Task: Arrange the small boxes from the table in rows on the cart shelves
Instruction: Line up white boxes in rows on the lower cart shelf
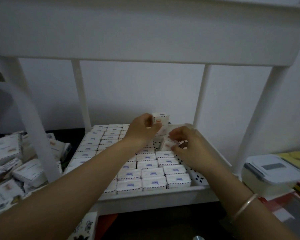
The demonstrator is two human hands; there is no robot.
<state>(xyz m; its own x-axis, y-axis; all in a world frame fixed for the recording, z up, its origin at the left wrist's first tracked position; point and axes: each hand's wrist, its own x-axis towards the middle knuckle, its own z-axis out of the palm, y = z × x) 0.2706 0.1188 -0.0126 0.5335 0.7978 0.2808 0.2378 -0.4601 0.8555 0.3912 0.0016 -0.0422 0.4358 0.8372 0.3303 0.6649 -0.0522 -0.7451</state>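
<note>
readable text: none | small boxes (pixel 153 183): blue printed mark on top, too blurred to read | container lid (pixel 272 166): grey label, nothing legible

Boxes (pixel 146 174) rowed on cart shelf (pixel 154 196); loose pile (pixel 16 161) left.

Left hand (pixel 142 130) and right hand (pixel 190 148) forward, close together, fingers (pixel 184 135) curled.

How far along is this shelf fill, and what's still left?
Done: rows of boxes cover most of the shelf. In hand: the left hand holds a raised box over the back rows; the right hand pinches a tilted box at the bare patch, back right. Left: fill that patch, then clear the pile on the left.
</note>
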